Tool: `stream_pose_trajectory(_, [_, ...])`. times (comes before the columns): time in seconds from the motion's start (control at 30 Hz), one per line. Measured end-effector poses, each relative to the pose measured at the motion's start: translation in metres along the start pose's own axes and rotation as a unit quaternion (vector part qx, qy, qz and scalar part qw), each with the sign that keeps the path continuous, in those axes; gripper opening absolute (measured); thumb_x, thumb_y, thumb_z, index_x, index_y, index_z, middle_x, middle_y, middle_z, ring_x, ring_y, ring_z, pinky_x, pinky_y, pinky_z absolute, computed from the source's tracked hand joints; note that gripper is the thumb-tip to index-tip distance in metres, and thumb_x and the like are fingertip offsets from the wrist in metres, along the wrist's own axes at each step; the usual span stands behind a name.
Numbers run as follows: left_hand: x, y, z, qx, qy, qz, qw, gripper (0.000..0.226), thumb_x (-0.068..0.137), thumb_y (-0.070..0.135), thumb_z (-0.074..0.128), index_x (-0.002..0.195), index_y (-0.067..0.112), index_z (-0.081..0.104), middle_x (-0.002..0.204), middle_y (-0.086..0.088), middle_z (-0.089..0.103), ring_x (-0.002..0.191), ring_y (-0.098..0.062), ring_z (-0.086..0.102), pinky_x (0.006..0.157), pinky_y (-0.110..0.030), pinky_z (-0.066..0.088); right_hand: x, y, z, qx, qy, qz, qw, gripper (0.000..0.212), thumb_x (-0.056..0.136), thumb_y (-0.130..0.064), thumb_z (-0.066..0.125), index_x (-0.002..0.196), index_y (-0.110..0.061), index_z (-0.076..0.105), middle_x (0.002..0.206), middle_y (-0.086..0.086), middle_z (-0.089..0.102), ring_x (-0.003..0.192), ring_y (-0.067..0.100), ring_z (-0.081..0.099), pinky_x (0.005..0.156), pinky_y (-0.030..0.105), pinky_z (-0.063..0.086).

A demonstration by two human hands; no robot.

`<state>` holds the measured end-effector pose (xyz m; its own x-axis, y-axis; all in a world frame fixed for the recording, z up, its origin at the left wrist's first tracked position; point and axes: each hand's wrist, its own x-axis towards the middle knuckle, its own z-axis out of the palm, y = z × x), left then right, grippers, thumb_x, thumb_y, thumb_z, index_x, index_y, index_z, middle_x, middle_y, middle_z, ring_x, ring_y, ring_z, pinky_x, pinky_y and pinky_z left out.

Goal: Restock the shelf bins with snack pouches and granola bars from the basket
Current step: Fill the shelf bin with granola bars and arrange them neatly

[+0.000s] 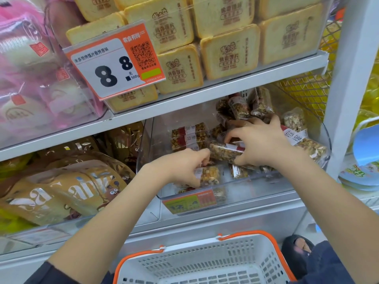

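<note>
Left hand curls fingers round a granola bar low at front of clear bin. Right hand, just right & above, grips another bar lying across the pile. More bars stacked behind left hand. White basket w/ orange rim sits below both hands; tan pouches left of them.

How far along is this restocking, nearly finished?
Looks close to done. The pouch bin is full, and the visible part of the basket shows no stock. In hand: the left hand and right hand each grip a granola bar in the clear bin. Left: tidying those bars; the basket's near end is out of view.
</note>
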<state>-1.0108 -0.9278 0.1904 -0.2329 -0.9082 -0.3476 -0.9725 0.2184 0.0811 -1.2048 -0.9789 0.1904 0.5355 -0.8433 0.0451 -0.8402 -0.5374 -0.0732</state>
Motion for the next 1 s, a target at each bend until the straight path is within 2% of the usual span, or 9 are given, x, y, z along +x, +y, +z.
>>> stream_pose_trajectory(0.23, [0.009, -0.017, 0.014, 0.005, 0.122, -0.028, 0.992, 0.017, 0.079, 0.016, 0.062, 0.089, 0.015, 0.047, 0.084, -0.005, 0.058, 0.076, -0.025, 0.056, 0.067, -0.04, 0.05, 0.002, 0.001, -0.003, 0.015, 0.003, 0.012, 1.0, 0.048, 0.071, -0.05, 0.07, 0.116, -0.048, 0.054, 0.125, -0.008, 0.056, 0.124, 0.024, 0.041, 0.107, 0.055, 0.016])
stream_pose_trajectory(0.37, [0.006, -0.017, 0.022, -0.012, 0.109, -0.029, 0.994, 0.035, 0.078, 0.016, 0.07, 0.106, 0.014, 0.051, 0.097, -0.003, 0.057, 0.087, -0.022, 0.053, 0.075, -0.04, 0.049, 0.003, 0.003, -0.002, 0.024, 0.019, 0.012, 0.999, 0.048, 0.07, -0.048, 0.071, 0.116, -0.048, 0.055, 0.12, -0.008, 0.059, 0.123, 0.024, 0.041, 0.109, 0.055, 0.015])
stream_pose_trajectory(0.47, [0.006, -0.018, 0.038, -0.03, 0.158, -0.052, 0.986, 0.047, 0.078, 0.0, 0.063, 0.12, 0.017, 0.052, 0.113, -0.005, 0.055, 0.104, -0.025, 0.053, 0.084, -0.043, 0.049, 0.003, 0.0, 0.004, 0.005, 0.041, 0.016, 0.999, 0.05, 0.07, -0.047, 0.069, 0.118, -0.048, 0.054, 0.129, -0.006, 0.055, 0.123, 0.025, 0.041, 0.109, 0.057, 0.013])
stream_pose_trajectory(0.6, [0.009, -0.017, 0.054, -0.101, 0.231, -0.079, 0.965, 0.059, 0.072, -0.016, 0.053, 0.12, 0.017, 0.055, 0.121, -0.006, 0.056, 0.113, -0.027, 0.051, 0.09, -0.044, 0.048, 0.002, -0.012, 0.026, -0.124, 0.053, -0.028, 0.991, 0.06, 0.053, -0.056, 0.079, 0.109, -0.041, 0.065, 0.14, 0.005, 0.051, 0.116, 0.03, 0.053, 0.1, 0.067, 0.025])
stream_pose_trajectory(0.7, [0.008, -0.014, 0.054, -0.153, 0.243, -0.087, 0.954, 0.056, 0.068, -0.018, 0.056, 0.113, 0.015, 0.057, 0.118, -0.006, 0.056, 0.111, -0.026, 0.05, 0.089, -0.043, 0.046, 0.001, -0.01, 0.028, -0.132, 0.052, -0.043, 0.989, 0.058, 0.069, -0.056, 0.071, 0.123, -0.045, 0.053, 0.149, 0.0, 0.039, 0.127, 0.028, 0.043, 0.104, 0.061, 0.017])
stream_pose_trajectory(0.77, [0.007, -0.011, 0.055, -0.18, 0.24, -0.089, 0.95, 0.058, 0.067, -0.015, 0.061, 0.115, 0.015, 0.054, 0.119, -0.006, 0.053, 0.112, -0.026, 0.048, 0.09, -0.044, 0.046, -0.002, -0.006, 0.028, -0.105, 0.084, -0.044, 0.99, 0.053, 0.073, -0.047, 0.071, 0.123, -0.044, 0.052, 0.14, -0.002, 0.048, 0.122, 0.027, 0.046, 0.103, 0.06, 0.019])
stream_pose_trajectory(0.87, [0.004, -0.006, 0.05, -0.225, 0.234, -0.089, 0.942, 0.07, 0.072, 0.001, 0.069, 0.134, 0.019, 0.042, 0.13, -0.006, 0.044, 0.123, -0.025, 0.04, 0.1, -0.04, 0.042, -0.006, -0.007, 0.027, -0.097, 0.124, -0.051, 0.986, 0.054, 0.062, -0.04, 0.081, 0.111, -0.035, 0.059, 0.119, -0.001, 0.062, 0.106, 0.028, 0.058, 0.095, 0.065, 0.029])
stream_pose_trajectory(0.93, [0.0, 0.0, 0.043, -0.324, 0.231, -0.073, 0.915, 0.075, 0.075, 0.019, 0.073, 0.14, 0.022, 0.036, 0.133, -0.005, 0.044, 0.124, -0.019, 0.042, 0.104, -0.034, 0.039, -0.004, -0.008, 0.03, -0.084, 0.137, -0.071, 0.984, 0.056, 0.057, -0.042, 0.085, 0.107, -0.032, 0.06, 0.112, -0.001, 0.064, 0.1, 0.029, 0.06, 0.091, 0.065, 0.033])
stream_pose_trajectory(1.0, [-0.004, 0.007, 0.037, -0.458, 0.211, -0.051, 0.862, 0.067, 0.076, 0.032, 0.073, 0.135, 0.026, 0.043, 0.125, 0.001, 0.052, 0.111, -0.012, 0.055, 0.097, -0.034, 0.047, -0.002, -0.012, 0.029, -0.079, 0.15, -0.093, 0.981, 0.056, 0.055, -0.044, 0.086, 0.104, -0.031, 0.06, 0.103, -0.002, 0.065, 0.094, 0.028, 0.062, 0.089, 0.064, 0.035])
